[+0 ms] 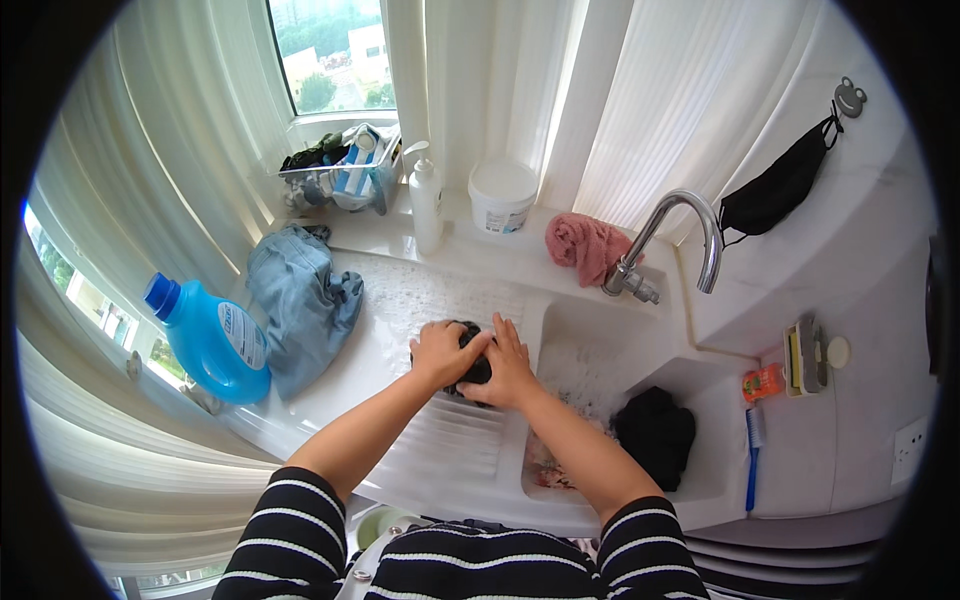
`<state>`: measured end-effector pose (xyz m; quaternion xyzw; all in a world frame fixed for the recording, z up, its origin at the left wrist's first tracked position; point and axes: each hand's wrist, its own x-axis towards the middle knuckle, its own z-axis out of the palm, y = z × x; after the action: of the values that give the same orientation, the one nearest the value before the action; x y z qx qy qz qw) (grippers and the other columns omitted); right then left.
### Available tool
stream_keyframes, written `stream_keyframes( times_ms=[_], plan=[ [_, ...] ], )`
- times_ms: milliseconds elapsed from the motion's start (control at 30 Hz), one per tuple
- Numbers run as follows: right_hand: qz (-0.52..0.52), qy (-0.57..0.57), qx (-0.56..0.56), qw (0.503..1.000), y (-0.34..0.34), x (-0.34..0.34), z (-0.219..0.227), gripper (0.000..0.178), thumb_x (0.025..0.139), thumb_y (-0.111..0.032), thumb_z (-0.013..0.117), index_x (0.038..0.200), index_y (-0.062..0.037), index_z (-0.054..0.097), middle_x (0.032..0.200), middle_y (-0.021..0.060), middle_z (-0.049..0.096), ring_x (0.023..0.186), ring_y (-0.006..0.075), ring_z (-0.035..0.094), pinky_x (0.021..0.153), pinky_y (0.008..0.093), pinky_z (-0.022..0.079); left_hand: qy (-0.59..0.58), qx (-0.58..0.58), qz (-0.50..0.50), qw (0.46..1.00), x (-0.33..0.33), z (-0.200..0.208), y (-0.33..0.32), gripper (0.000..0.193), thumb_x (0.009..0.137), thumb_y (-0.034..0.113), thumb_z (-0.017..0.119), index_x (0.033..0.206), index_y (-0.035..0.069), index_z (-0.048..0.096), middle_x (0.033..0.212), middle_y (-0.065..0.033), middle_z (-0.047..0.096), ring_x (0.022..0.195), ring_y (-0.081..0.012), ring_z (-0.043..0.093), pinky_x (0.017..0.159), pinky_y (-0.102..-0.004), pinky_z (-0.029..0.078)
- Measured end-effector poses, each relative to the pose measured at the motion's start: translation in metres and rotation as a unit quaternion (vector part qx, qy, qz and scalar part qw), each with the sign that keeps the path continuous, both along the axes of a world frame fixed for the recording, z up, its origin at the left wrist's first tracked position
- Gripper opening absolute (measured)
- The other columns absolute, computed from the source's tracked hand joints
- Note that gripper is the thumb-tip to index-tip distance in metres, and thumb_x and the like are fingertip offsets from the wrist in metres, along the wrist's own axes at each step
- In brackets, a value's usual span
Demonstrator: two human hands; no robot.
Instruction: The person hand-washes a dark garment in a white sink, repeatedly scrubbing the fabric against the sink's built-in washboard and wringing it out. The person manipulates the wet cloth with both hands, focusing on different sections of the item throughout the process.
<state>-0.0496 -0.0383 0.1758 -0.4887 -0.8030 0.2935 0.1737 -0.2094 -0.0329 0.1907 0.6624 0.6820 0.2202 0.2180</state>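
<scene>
A bunched black cloth [478, 371] lies on the ribbed white washboard [455, 440] beside the basin. My left hand [440, 354] is closed over its left side, thumb reaching across the top. From the right, my right hand [508, 368] grips the same cloth, its thumb low and its fingers pointing away from me. Much of the cloth is hidden under both palms. In the sink basin [575, 335], to the right, another black cloth [655, 435] sits in a heap. Suds [420, 290] cover the counter just beyond my hands.
At left stand a blue detergent bottle [215, 340] and crumpled blue-grey clothing [300, 300]. Along the back are a clear bin [345, 180], a pump bottle [426, 200], a white tub [502, 195], a pink towel [585, 245] and a curved faucet [705, 225]. A blue brush [752, 460] lies at right.
</scene>
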Motion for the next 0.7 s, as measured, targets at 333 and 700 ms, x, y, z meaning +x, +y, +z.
stream_keyframes(
  times_ms=[333, 700],
  plan=[
    [0.018, 0.080, 0.254, 0.964, -0.006, -0.005, -0.043, 0.023, 0.065, -0.025, 0.074, 0.076, -0.0111, 0.060, 0.090, 0.0076, 0.060, 0.090, 0.0296, 0.056, 0.080, 0.0456, 0.040, -0.012, 0.235, -0.037, 0.971, 0.000, -0.054, -0.013, 0.026, 0.087, 0.028, 0.064, 0.075, 0.006, 0.058, 0.078, -0.0140, 0.060, 0.076, -0.0364, 0.057, 0.067, -0.0460, 0.045],
    [0.098, 0.153, 0.263, 0.948, -0.073, 0.024, -0.029, 0.037, 0.063, -0.033, 0.078, 0.093, -0.0131, 0.068, 0.128, 0.0118, 0.055, 0.118, 0.0371, 0.048, 0.099, 0.0518, 0.037, -0.020, 0.287, -0.206, 0.935, -0.015, -0.032, -0.096, 0.019, 0.079, 0.025, 0.069, 0.078, 0.007, 0.064, 0.100, -0.0121, 0.061, 0.092, -0.0335, 0.055, 0.081, -0.0468, 0.040]
  ],
)
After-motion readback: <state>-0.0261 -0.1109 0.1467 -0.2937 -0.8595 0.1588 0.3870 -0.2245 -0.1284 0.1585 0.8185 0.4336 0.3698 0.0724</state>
